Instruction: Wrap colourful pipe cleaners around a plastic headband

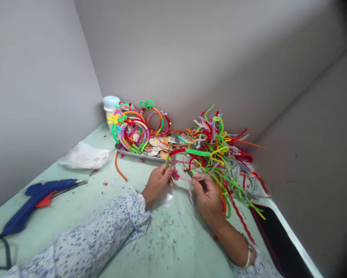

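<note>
My left hand [161,180] is closed on one end of a headband [197,153] wrapped in red and green pipe cleaner, its arc reaching up and right towards the pile. At the pinched end some bright pink shows. A pale pink pipe cleaner [185,178] runs from there to my right hand [208,199], which pinches it between thumb and fingers. One tail of it hangs below the right fingertips. Just behind my right hand lies a tangled heap of coloured pipe cleaners [220,148].
A metal tray [138,156] holds small round pieces and finished-looking headbands [133,133]. Left are a blue glue gun [34,200] with a cord, a white plastic bag [85,155] and an orange pipe cleaner [119,168]. A lidded container [111,102] stands behind; a dark phone-like slab [278,235] lies right.
</note>
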The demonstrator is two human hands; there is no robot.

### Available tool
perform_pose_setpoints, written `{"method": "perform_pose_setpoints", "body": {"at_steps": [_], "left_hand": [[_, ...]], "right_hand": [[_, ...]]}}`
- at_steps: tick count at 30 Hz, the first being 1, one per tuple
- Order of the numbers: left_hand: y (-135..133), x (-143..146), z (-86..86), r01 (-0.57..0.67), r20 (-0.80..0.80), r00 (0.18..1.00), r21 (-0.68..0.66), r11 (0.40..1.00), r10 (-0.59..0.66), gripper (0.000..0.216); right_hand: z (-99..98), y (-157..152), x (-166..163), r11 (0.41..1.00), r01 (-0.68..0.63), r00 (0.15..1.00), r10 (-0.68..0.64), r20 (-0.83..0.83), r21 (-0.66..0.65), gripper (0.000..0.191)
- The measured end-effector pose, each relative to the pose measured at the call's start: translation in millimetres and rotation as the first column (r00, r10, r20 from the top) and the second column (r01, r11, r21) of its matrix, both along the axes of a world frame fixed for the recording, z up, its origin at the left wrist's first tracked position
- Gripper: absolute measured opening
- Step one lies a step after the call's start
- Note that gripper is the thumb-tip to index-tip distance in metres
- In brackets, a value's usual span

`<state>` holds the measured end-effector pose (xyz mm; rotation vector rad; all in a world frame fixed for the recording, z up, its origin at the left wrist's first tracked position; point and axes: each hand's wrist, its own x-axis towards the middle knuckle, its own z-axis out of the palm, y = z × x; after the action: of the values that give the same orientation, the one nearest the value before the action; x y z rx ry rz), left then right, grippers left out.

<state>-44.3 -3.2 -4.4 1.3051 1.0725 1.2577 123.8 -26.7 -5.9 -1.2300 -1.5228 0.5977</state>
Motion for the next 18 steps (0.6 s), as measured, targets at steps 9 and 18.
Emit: {"method": "perform_pose_setpoints", "body": {"at_steps": [9, 18], "left_hand": [[-4.9, 3.5, 3.3, 0.137, -0.028, 0.99, 0.07, 0.988, -0.135, 0.032], [-6.2, 7.8, 4.7, 0.389, 0.238, 0.907, -0.155, 0.908, -0.348, 0.035]], "right_hand": [[-3.6, 4.8, 0.5, 0.991, 0.028, 0.897, -0.082, -0.434, -0.128, 0.024], [-2.4, -1.3, 2.2, 0.998, 0.019, 0.959, -0.037, -0.282, -0.066, 0.025]]}}
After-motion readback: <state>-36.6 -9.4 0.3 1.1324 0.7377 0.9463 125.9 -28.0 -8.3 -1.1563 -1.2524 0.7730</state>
